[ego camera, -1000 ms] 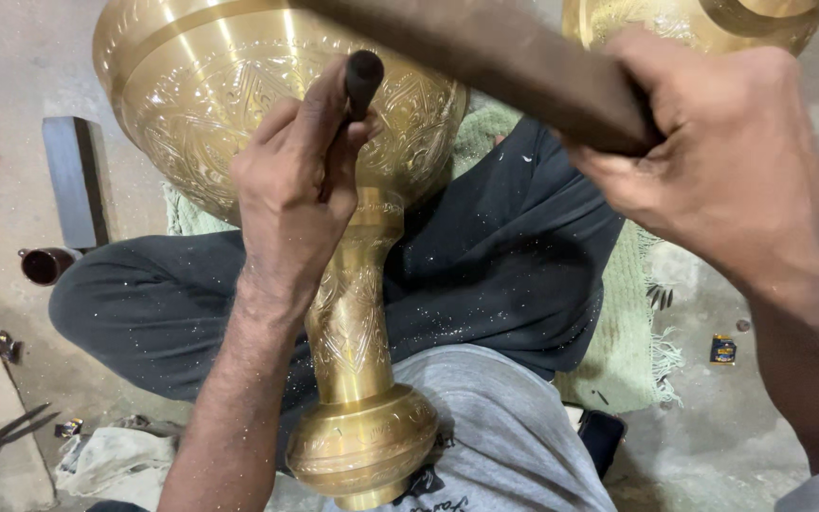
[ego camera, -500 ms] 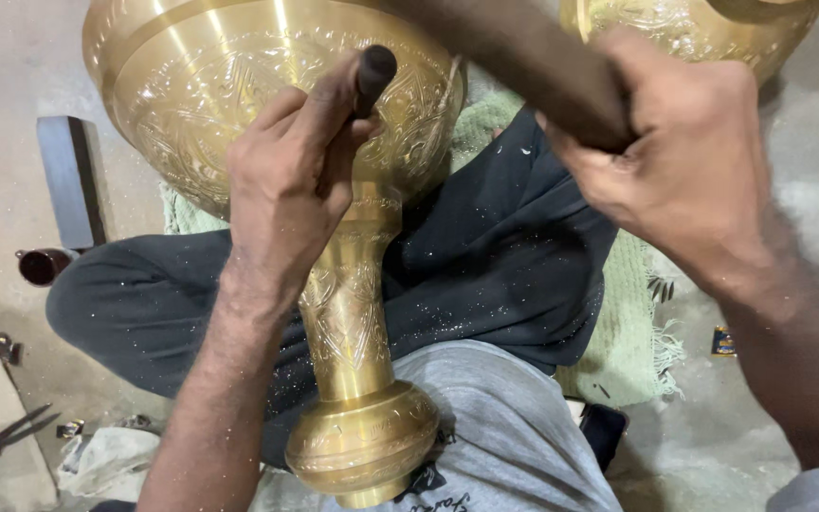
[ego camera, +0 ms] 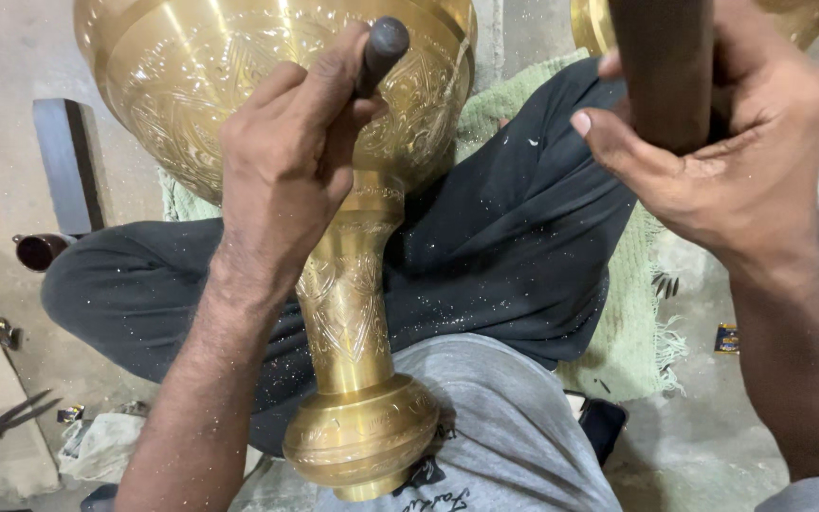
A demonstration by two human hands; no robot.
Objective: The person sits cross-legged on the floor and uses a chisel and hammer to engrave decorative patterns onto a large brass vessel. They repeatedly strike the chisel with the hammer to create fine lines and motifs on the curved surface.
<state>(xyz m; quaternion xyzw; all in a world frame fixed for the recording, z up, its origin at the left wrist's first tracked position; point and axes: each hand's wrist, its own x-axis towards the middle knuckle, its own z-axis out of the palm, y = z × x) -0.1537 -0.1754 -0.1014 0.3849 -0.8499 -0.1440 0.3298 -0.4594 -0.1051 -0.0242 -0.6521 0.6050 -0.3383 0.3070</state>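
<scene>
A large engraved brass vase (ego camera: 353, 313) lies across my lap, its bulb at the top and its ringed foot near my stomach. My left hand (ego camera: 286, 161) rests on the bulb and grips a dark metal chisel (ego camera: 381, 47), whose blunt head sticks up above my fingers. My right hand (ego camera: 722, 152) is raised at the upper right, closed around the thick brown wooden handle of a mallet (ego camera: 661, 66). The mallet's head is out of frame. The chisel's tip is hidden under my fingers.
I sit cross-legged in dark trousers (ego camera: 514, 246) on a green mat (ego camera: 637, 332) over a concrete floor. A second brass vessel (ego camera: 808, 19) shows at the top right. A dark flat bar (ego camera: 68, 161), a small cup (ego camera: 40, 251) and scissors (ego camera: 11, 417) lie at the left.
My right hand has swung the wooden handle from a slant across the top to nearly upright at the right. My left hand and the chisel have stayed on the bulb.
</scene>
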